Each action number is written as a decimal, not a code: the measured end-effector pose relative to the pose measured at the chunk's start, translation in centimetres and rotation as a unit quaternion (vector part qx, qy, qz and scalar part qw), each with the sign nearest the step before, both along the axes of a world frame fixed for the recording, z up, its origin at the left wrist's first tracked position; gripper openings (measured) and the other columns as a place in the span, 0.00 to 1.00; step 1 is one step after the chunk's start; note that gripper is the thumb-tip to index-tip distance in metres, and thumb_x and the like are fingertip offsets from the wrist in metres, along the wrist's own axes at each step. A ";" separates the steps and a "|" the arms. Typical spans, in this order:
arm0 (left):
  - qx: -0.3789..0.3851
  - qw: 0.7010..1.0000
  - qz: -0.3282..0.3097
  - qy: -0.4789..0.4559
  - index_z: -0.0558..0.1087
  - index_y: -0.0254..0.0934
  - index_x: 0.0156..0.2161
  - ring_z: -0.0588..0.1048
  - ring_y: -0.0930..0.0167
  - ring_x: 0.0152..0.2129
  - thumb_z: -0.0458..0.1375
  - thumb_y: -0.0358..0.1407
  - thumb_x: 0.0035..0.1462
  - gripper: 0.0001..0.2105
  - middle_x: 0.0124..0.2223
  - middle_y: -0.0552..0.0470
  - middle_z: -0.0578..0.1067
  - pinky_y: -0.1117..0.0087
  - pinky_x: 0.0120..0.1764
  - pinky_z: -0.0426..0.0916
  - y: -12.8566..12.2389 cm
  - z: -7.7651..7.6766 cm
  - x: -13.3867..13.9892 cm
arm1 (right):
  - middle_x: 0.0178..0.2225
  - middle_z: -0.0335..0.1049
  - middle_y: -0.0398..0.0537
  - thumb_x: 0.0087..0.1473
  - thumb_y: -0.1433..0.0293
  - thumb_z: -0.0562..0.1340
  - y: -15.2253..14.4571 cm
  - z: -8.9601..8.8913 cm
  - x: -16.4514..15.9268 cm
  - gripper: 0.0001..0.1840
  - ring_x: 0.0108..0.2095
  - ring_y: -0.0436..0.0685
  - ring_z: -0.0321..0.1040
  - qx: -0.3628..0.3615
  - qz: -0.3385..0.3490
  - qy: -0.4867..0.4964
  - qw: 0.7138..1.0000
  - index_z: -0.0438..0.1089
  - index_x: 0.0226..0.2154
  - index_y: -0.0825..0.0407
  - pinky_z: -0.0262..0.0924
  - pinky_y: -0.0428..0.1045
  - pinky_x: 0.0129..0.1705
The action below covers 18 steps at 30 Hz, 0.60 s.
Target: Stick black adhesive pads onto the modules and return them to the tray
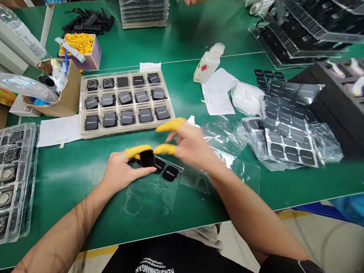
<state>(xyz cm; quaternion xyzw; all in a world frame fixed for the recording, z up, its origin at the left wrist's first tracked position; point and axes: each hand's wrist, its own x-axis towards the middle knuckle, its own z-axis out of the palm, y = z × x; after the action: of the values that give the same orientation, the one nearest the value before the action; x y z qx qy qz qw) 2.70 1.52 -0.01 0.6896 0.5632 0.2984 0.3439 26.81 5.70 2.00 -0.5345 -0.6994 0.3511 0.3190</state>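
Observation:
My left hand [121, 170], a yellow finger cot on its index finger, grips a square black smartwatch case [147, 158] by its edges, its dark glossy face showing. My right hand [191, 146] hovers just to the right, slightly blurred, with yellow cots on two fingers. Those fingers are apart, and one tip is close to the watch's upper right edge; nothing shows between them. Below lies a clear film sheet [142, 193] bearing black square stickers with white lettering, one sticker [170, 173] in full view and another [159, 165] partly behind the watch.
Ahead, a compartment tray [127, 130] holds rows of watches, most under lettered black squares. Rightward are a white bottle [209, 62], papers [218, 100] and piled sticker sheets [292, 153]. Leftward stand a clear watch tray [25, 212], a cardboard box [69, 89] and a box of yellow cots [95, 53].

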 end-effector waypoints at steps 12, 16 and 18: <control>-0.062 0.994 0.048 -0.082 0.85 0.42 0.49 0.84 0.67 0.33 0.76 0.41 0.43 0.24 0.37 0.55 0.86 0.68 0.42 0.82 -0.1 -0.8 0.3 | 0.35 0.81 0.47 0.62 0.58 0.67 -0.7 -0.1 0.0 0.08 0.35 0.61 0.74 0.131 0.061 -0.063 0.988 0.82 0.35 0.40 0.70 0.56 0.37; -0.069 0.990 0.037 -0.114 0.84 0.41 0.49 0.85 0.66 0.36 0.75 0.39 0.44 0.23 0.41 0.55 0.87 0.68 0.45 0.82 -0.1 -0.9 0.3 | 0.36 0.80 0.53 0.67 0.65 0.61 -1.5 -1.4 -2.8 0.12 0.35 0.58 0.76 0.224 0.126 -0.082 0.963 0.81 0.40 0.48 0.71 0.53 0.36; -0.074 0.990 0.053 -0.112 0.85 0.41 0.48 0.85 0.65 0.36 0.76 0.40 0.43 0.23 0.39 0.55 0.87 0.68 0.44 0.82 -0.1 -0.9 0.3 | 0.35 0.79 0.54 0.67 0.66 0.61 -1.3 -1.6 -2.7 0.12 0.34 0.59 0.75 0.269 0.056 -0.137 0.952 0.81 0.39 0.51 0.69 0.53 0.34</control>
<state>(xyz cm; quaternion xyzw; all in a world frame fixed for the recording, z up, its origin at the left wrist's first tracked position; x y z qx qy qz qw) 3.02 1.39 -0.94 0.5935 0.5776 0.3487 0.4388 24.07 4.45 0.36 -0.4317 -0.8336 0.0905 0.3324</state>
